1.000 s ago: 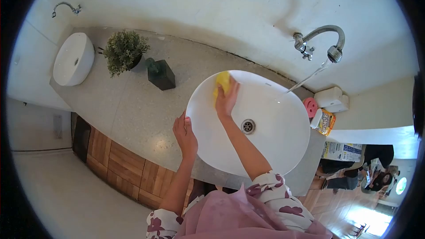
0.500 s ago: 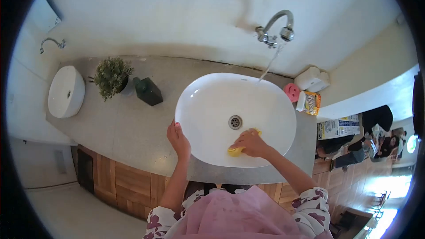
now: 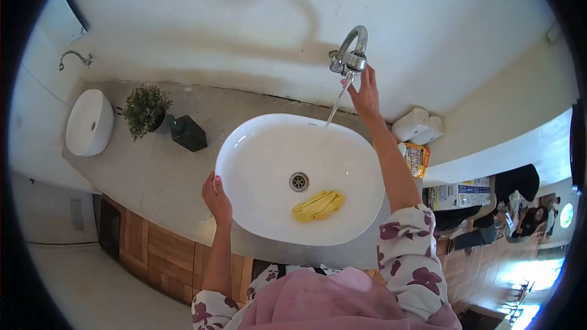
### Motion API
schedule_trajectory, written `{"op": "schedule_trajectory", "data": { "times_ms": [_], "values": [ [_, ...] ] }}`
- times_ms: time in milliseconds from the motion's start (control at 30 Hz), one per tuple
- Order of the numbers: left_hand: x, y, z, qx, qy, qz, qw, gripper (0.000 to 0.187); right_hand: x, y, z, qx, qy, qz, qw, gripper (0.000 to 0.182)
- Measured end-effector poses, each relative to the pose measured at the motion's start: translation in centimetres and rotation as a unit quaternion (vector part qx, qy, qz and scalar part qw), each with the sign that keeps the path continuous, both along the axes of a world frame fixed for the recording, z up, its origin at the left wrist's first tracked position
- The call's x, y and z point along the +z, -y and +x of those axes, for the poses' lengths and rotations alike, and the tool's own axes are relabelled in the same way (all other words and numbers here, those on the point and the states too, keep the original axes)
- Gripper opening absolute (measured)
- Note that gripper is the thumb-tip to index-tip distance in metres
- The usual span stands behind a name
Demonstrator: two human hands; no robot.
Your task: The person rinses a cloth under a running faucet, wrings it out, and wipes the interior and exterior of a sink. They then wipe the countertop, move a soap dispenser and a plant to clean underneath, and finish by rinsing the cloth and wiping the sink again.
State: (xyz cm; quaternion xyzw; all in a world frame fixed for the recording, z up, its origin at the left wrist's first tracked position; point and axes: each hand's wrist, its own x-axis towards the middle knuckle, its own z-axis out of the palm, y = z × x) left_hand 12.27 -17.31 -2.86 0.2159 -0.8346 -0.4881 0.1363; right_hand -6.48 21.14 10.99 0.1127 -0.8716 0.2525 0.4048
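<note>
A white oval washbasin [image 3: 263,232] stands on the grey counter in front of me. My left hand [image 3: 217,200] is at its left side, thumb at the rim and fingers curled against the outer wall. A bunched yellow cloth [image 3: 318,206] lies inside the basin, below and right of the drain [image 3: 299,181]. My right hand [image 3: 365,98] is raised to the chrome tap [image 3: 354,55], fingers stretched up beside the spout and thumb apart, behind the falling water [image 3: 337,102]. The tap's handle is mostly hidden behind the spout and water.
Left of the basin are a dark green bottle [image 3: 189,134] and a potted plant [image 3: 145,111]. Farther left stands a second white basin [image 3: 90,123]. Paper rolls [image 3: 417,124] and an orange packet [image 3: 418,159] sit at the right. People [image 3: 531,220] are visible beyond.
My right hand has let go of the yellow cloth, leaving it in the basin, and moved up to the tap. My left hand stays at the rim. The view has shifted slightly.
</note>
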Motion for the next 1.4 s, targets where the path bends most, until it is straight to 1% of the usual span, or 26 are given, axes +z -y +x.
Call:
{"op": "schedule_trajectory", "data": {
  "times_ms": [100,167,233,267,367,500,533,567,600,667,733,767,800,833,900,1000,1033,1067,1100,1133,1200,1233,1267,1300,1333,1400],
  "values": [
    [0.6,-0.3,0.2,0.014,0.031,-0.018,0.999,0.046,-2.7,-0.7,-3.2,0.048,0.078,-0.060,0.994,0.044],
    [0.8,-0.3,0.3,0.020,0.033,-0.032,0.999,0.048,-3.3,-0.3,-3.5,0.039,0.079,-0.101,0.991,0.039],
    [0.7,-0.2,0.3,0.023,0.036,-0.020,0.999,0.050,-2.8,-0.1,-3.3,-0.029,0.158,-0.092,0.983,0.034],
    [0.7,-0.2,0.2,0.021,0.033,-0.006,0.999,0.051,-2.7,0.0,-3.2,-0.027,0.163,-0.092,0.982,0.034],
    [0.7,-0.3,0.3,0.030,0.037,-0.021,0.999,0.053,-2.3,0.4,-3.8,-0.128,0.137,-0.031,0.982,0.034],
    [1.4,-0.7,0.4,0.046,0.059,-0.057,0.996,0.053,-2.2,1.2,-3.9,-0.148,0.125,-0.068,0.979,0.038],
    [1.4,-0.7,0.4,0.046,0.062,-0.071,0.994,0.053,-0.7,1.7,-2.9,-0.094,0.234,-0.188,0.949,0.040],
    [1.4,-0.8,0.5,0.046,0.063,-0.085,0.993,0.053,0.5,2.2,-1.8,-0.036,0.336,-0.302,0.891,0.044],
    [1.4,-0.8,0.4,0.049,0.060,-0.084,0.993,0.053,0.2,2.4,-0.8,-0.033,0.334,-0.301,0.893,0.044],
    [1.2,-0.8,0.4,0.065,0.078,-0.117,0.988,0.052,-2.4,2.7,2.3,0.049,0.356,-0.451,0.817,0.057],
    [1.0,-0.8,0.5,0.070,0.072,-0.132,0.986,0.051,-9.2,1.4,6.6,0.167,0.399,-0.373,0.821,0.070],
    [1.0,-0.8,0.5,0.072,0.071,-0.149,0.984,0.051,-17.0,0.4,7.9,0.172,0.472,-0.234,0.832,0.077],
    [1.1,-0.7,0.6,0.073,0.071,-0.150,0.983,0.051,-11.1,1.3,12.8,0.280,0.509,-0.098,0.808,0.059],
    [1.3,-0.8,0.5,0.075,0.073,-0.160,0.982,0.050,-11.0,1.6,15.5,0.317,0.481,0.052,0.816,0.066],
    [1.6,-0.9,0.5,0.074,0.075,-0.170,0.980,0.050,-12.0,2.1,19.2,0.301,0.474,0.246,0.790,0.076],
    [1.9,-1.3,0.6,0.072,0.069,-0.221,0.970,0.048,-12.0,2.9,22.0,0.270,0.453,0.279,0.802,0.073],
    [2.2,-1.6,0.6,0.060,0.038,-0.279,0.958,0.046,-11.9,3.4,22.1,0.266,0.452,0.278,0.805,0.073],
    [2.5,-1.9,0.6,0.047,0.006,-0.336,0.941,0.043,-11.9,4.1,22.2,0.240,0.481,0.285,0.794,0.070],
    [3.0,-2.0,0.6,0.040,0.001,-0.338,0.940,0.043,-12.0,4.6,22.3,0.213,0.509,0.288,0.782,0.067],
    [3.5,-2.3,0.6,-0.006,-0.023,-0.374,0.927,0.041,-12.1,4.9,22.5,0.207,0.510,0.283,0.786,0.067],
    [4.1,-3.3,0.9,-0.052,-0.053,-0.405,0.911,0.038,-12.2,5.2,22.5,0.190,0.553,0.184,0.790,0.050],
    [4.3,-3.9,1.0,-0.090,-0.064,-0.390,0.914,0.037,-11.7,5.5,22.3,0.184,0.551,0.182,0.793,0.050],
    [4.4,-4.5,1.1,-0.129,-0.075,-0.377,0.914,0.036,-11.2,5.8,22.2,0.153,0.592,0.080,0.787,0.048],
    [3.9,-5.6,1.2,-0.146,-0.089,-0.317,0.933,0.035,-10.9,6.3,22.2,0.121,0.626,-0.024,0.770,0.045],
    [3.3,-7.0,1.6,-0.162,-0.101,-0.255,0.948,0.035,-10.8,6.7,22.3,0.118,0.624,-0.027,0.772,0.045],
    [2.5,-10.3,2.8,-0.191,-0.052,-0.089,0.976,0.047,-10.9,7.7,22.5,0.080,0.568,-0.251,0.780,0.047]
  ]
}}
